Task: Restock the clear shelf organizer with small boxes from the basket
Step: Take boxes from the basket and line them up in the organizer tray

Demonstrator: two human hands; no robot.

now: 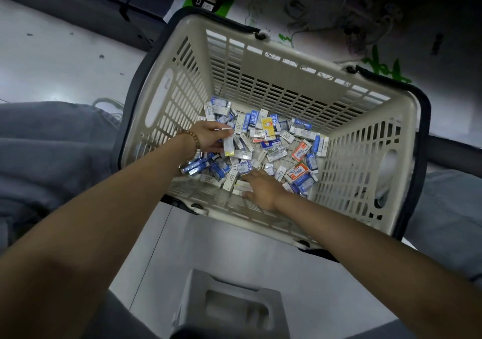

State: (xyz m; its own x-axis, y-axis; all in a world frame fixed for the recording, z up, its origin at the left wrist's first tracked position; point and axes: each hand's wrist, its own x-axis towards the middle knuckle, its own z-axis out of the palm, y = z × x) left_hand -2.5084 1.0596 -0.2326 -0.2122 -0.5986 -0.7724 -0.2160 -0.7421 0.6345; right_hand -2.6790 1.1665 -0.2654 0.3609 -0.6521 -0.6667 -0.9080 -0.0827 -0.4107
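A cream plastic basket [360,156] with dark handles stands on the floor, its bottom covered with several small boxes [271,140] in white, blue and orange. Both my arms reach down into it. My left hand [210,136], with a bead bracelet on the wrist, grips a few white boxes [229,144], one with a yellow end. My right hand [262,188] lies on the boxes near the basket's near wall, fingers spread over them; whether it holds one is hidden. The clear shelf organizer is not in view.
A grey plastic stool [232,307] stands just below the basket on the white floor. My grey-trousered knees [52,143] flank the basket. Dark shelving [104,7] runs along the top left; printed packaging [339,20] lies beyond the basket.
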